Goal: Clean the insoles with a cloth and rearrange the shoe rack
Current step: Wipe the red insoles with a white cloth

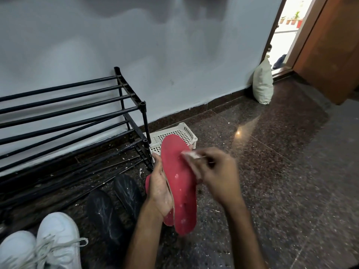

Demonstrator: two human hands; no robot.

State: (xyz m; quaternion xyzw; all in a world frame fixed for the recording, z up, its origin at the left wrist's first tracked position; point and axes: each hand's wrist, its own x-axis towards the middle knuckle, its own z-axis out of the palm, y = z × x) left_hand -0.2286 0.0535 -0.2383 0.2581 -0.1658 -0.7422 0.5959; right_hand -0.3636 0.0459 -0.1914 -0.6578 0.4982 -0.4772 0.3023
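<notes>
A red insole is held up above the floor, toe end pointing away from the person, its upper face speckled with pale spots. A second red insole lies stacked behind it, showing only at the left edge and near the heel. The left hand grips both along their left side, thumb and palm curled round the edges. The right hand pinches a small whitish cloth and presses it on the front part of the near insole; the fingers are blurred.

Just left of the hands, two black insoles lie side by side on the floor, streaked with white. Near the bottom left corner stands a pair of white sneakers with loose laces.

Beyond them the black shoe rack stands along the pale wall, its bars bare. A white plastic basket sits on the floor just beside the rack's right end, partly hidden by the insole's toe. Well apart, a white sack leans in the wall's far corner next to an open wooden door.
</notes>
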